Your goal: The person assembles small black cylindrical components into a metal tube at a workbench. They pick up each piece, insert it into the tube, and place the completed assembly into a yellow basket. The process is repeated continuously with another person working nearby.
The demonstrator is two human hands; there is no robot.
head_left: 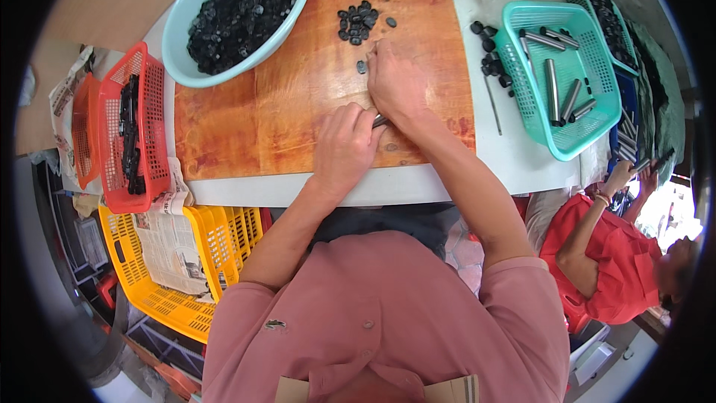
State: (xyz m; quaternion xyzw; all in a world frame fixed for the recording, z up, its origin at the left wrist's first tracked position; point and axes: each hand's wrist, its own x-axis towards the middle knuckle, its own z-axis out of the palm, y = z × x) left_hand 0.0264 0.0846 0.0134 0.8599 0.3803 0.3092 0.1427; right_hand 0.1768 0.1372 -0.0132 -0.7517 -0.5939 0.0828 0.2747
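Note:
My left hand (345, 142) is closed round a short dark metal tube (380, 120), whose end sticks out towards my right wrist. Further up the wooden board (253, 127), my right hand (397, 82) rests with its fingers curled and pressed together; whatever they hold is hidden. Just left of those fingertips lies a single small black oval cap (362, 67). Beyond them sits a small cluster of similar caps (356, 24), with another loose cap (391, 22) to its right.
At the far left stands a pale blue basin (173, 45) full of black caps. A red basket (156, 127) of black parts is left, above a yellow crate (201, 231). A turquoise basket (514, 67) with metal tubes stands right. A person in red (611, 261) handles a tube nearby.

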